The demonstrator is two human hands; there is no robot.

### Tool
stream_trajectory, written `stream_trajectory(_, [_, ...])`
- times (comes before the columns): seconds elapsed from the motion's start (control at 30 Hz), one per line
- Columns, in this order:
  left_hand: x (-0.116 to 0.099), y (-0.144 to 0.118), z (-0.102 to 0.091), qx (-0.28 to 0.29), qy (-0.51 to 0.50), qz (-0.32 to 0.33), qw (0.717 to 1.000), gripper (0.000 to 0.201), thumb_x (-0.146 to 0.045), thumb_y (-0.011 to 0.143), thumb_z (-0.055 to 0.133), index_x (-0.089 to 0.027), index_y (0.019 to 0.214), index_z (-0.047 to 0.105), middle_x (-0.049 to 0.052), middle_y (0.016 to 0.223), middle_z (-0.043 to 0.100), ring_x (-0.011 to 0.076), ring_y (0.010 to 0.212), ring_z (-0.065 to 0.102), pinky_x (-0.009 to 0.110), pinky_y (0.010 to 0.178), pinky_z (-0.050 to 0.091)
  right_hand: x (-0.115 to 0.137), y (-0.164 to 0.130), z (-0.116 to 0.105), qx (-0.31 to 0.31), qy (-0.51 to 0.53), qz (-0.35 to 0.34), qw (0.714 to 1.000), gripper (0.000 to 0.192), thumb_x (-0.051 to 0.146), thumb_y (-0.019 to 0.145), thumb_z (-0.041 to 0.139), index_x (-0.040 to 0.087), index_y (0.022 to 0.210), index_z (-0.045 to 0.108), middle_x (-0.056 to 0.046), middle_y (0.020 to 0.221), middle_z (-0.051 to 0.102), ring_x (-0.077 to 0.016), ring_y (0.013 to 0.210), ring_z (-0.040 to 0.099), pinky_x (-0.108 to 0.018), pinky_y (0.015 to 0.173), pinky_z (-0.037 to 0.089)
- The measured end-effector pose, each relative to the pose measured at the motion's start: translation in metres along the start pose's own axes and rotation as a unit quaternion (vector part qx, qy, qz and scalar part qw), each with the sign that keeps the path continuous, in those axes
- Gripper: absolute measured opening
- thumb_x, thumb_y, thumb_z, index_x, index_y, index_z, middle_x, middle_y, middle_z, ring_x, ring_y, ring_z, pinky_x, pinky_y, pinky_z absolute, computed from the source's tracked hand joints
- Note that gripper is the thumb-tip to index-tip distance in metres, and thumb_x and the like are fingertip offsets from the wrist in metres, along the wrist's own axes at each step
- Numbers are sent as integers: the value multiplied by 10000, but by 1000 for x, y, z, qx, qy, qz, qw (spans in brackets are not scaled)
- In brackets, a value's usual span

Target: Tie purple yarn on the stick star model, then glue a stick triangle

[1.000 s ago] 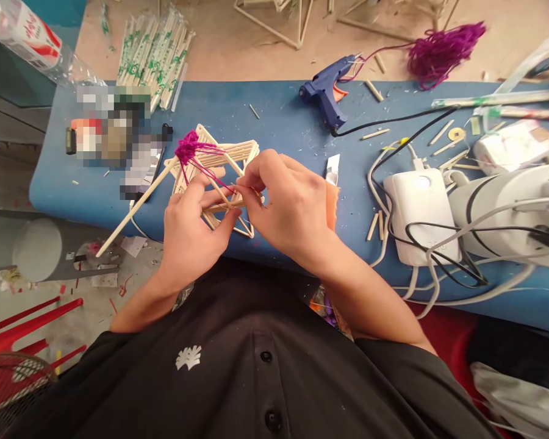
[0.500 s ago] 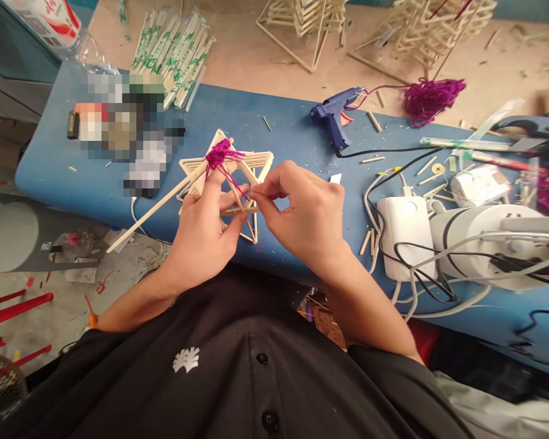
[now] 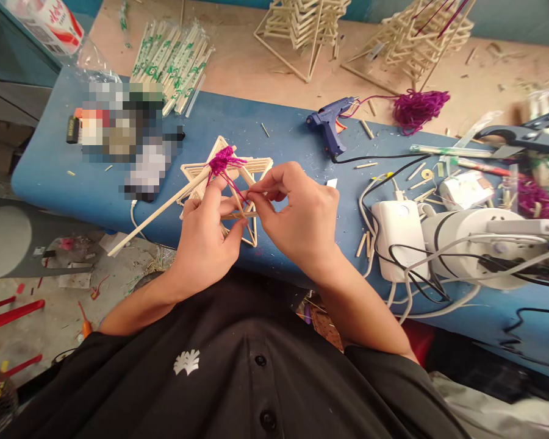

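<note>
Left hand [image 3: 205, 235] grips stick frame [image 3: 258, 164]; right hand [image 3: 301, 219] pinches purple yarn [image 3: 222, 160].

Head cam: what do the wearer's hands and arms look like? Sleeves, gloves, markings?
Left hand and right hand both ungloved. Forearms bare, coming out of short, plain black sleeves. Matching black shirt with a pale leaf-like emblem and dark round buttons.

shirt [image 3: 219, 329]: black, plain weave | sleeves [image 3: 384, 366]: short, black | placket [image 3: 255, 390]: central, black | buttons [image 3: 260, 360]: two showing, round, dark, shiny | emblem [image 3: 186, 362]: white, leaf-like, lobed, left of placket | left hand [image 3: 208, 235], right hand [image 3: 297, 213]: bare
</note>
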State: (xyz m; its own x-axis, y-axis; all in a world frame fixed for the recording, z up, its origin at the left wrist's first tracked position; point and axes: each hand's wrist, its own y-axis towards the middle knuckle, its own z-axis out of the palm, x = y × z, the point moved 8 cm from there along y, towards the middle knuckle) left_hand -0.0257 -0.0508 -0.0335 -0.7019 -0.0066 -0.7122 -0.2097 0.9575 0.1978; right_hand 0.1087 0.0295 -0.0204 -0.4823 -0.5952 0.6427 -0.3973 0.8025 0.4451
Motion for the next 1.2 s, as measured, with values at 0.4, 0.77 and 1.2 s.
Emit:
stream_trajectory(0.4, [-9, -7, -5, -14, 36, 21, 999, 1022, -244, 711, 1003, -286, 1523, 384, 42, 1222, 839, 331, 1188, 799, 528, 1084, 576, -4, 35, 4, 64, 86, 3, 994, 312, 61, 810, 695, 253, 1000, 539, 45, 878, 764, -127, 716, 652, -311, 736, 527])
stream_trajectory(0.77, [-9, -6, -8, -29, 46, 28, 998, 705, -360, 762, 987, -252, 1303, 549, 37, 1139, 854, 329, 1169, 805, 512, 1070, 583, 12, 82, -11, 38, 212, -17, 976, 404, 0, 795, 678, 271, 857, 385, 40, 851, 675, -118, 755, 657, -272, 629, 509])
stream_trajectory(1.2, [-7, -7, -2, -140, 136, 124, 973, 336, -532, 955, 806, -227, 943, 667, 0, 873, 819, 213, 796, 768, 396, 830, 460, 43, 95, -60, -64, 302, -54, 949, 399, -68, 874, 590, 287, 828, 416, 46, 840, 549, -61, 760, 606, -232, 695, 622])
